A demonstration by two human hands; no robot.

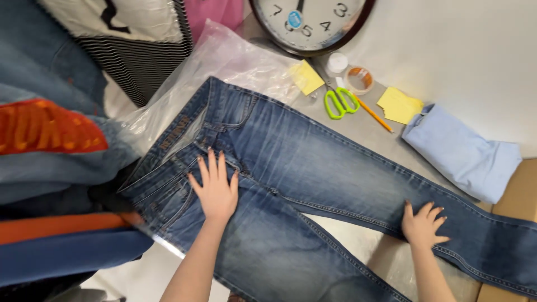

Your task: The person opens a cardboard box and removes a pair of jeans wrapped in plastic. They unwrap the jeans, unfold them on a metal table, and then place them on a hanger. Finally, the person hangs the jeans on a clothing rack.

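Evidently soft, limp and fairly heavy, the blue jeans point(313, 168) lie spread across the grey table point(358, 126), pinned by 2 flat, open palms gripping nothing, left hand point(214, 192) near the crotch, right hand point(422, 225) on a leg; waistband or hems seem the best holds.

Your open lane is the pale gap between the two legs of the jeans point(313, 162). Left is blocked by stacked garments point(50, 168). Far edge is cluttered: green scissors point(341, 103), pencil point(373, 114), tape roll point(359, 79) (close together). Folded blue cloth point(464, 154) closes the right.
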